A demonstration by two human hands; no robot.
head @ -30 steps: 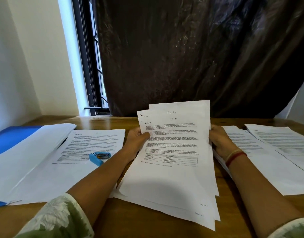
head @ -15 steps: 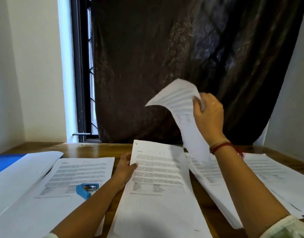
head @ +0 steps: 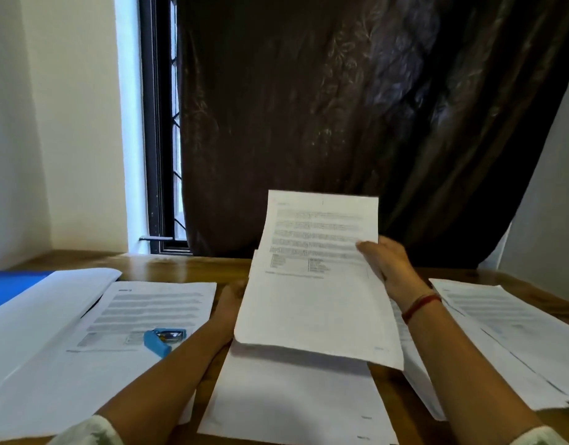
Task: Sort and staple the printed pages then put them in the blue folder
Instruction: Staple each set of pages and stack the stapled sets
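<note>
My right hand [head: 385,264] grips the right edge of a printed page [head: 315,284] and holds it raised, face up, over the middle stack [head: 292,399] on the wooden table. My left hand [head: 231,300] lies at the left edge of that stack; the raised page hides most of its fingers. A blue stapler [head: 163,338] lies on a printed page [head: 148,313] to the left. The blue folder [head: 10,284] shows at the far left, partly under white sheets.
More printed pages [head: 508,335] are spread at the right of the table [head: 186,263]. A large white sheet [head: 42,306] overlaps the folder. A dark curtain [head: 357,107] and a window [head: 161,123] stand behind the table.
My right hand has come down from high up with the page, which now lies flatter just above the middle stack. My left hand stays at the stack's left edge.
</note>
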